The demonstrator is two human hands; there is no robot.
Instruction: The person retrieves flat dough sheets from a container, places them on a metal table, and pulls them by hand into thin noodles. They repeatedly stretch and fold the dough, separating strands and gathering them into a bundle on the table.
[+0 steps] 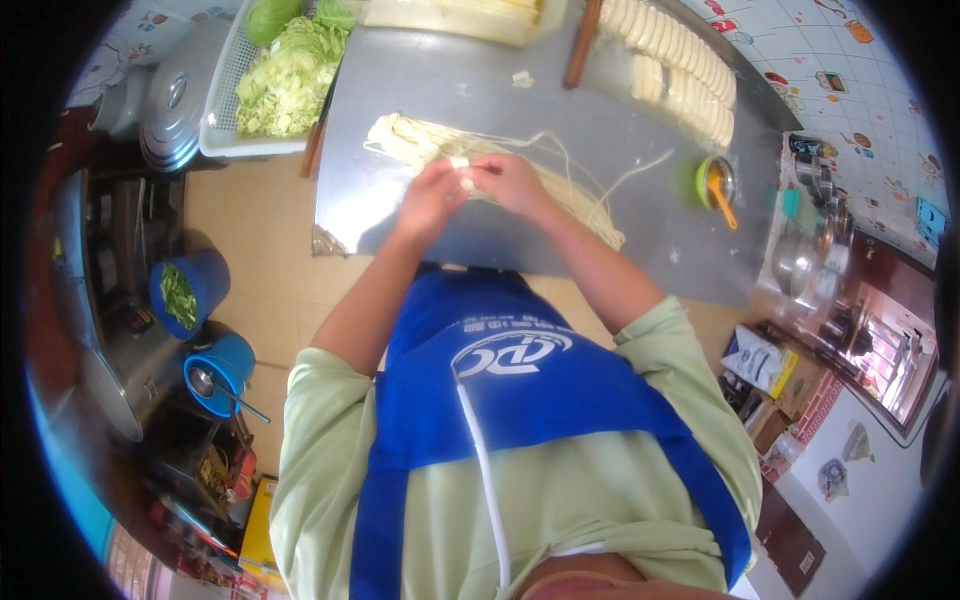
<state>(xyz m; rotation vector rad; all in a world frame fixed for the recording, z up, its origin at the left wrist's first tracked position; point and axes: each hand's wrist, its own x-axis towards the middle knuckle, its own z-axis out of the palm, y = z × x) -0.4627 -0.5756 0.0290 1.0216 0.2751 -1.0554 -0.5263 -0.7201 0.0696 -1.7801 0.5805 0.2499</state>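
Note:
Both hands meet over a metal-topped table, just above a long bundle of pale noodle strands. Between the fingertips of my left hand and my right hand is a small piece of pale dough. Each hand pinches it, and the fingers hide part of it. The noodle bundle stretches from upper left to lower right beneath the hands and the right forearm. A few loose strands curve away from it on the right.
Shredded cabbage fills a white plastic basket at upper left. Rows of dough strips lie at upper right, beside a wooden rolling pin. A green bowl with an orange-handled utensil stands at right. Blue buckets stand on the floor at left.

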